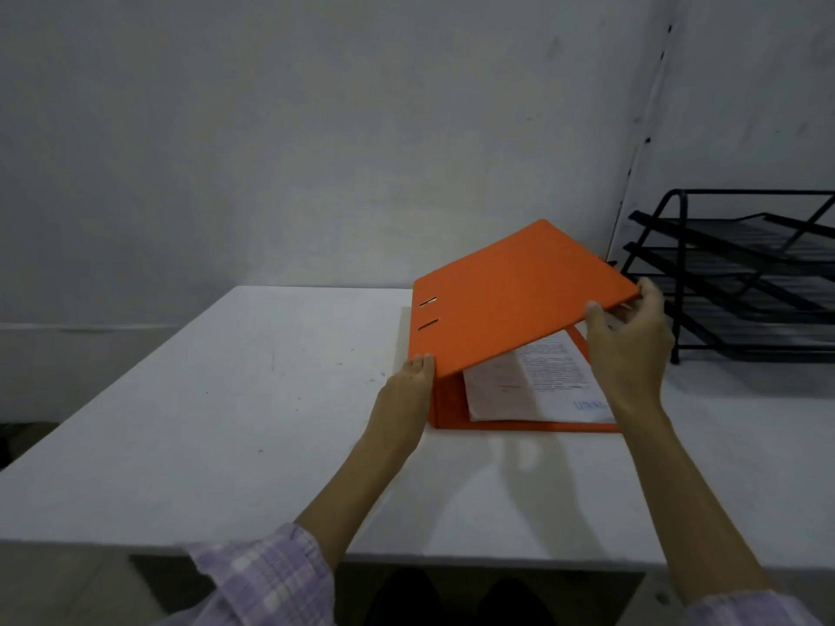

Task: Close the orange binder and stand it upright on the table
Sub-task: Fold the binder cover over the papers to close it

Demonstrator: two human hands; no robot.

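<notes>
The orange binder (497, 318) lies half-open on the worktop (226, 399). Your right hand (632, 341) pinches the stiff cover's (542, 282) free edge; your left hand (409, 381) braces the spine (445, 399), fingers (422, 364) straight. Expect weight from the papers (533, 381): lift by the spine.

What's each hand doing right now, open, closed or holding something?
Left hand: open, fingers braced against the orange binder at its spine.
Right hand: pinching the raised cover's edge, thumb on top.

Tray rack (741, 273) close on rt; table (226, 399) room on lt.
</notes>
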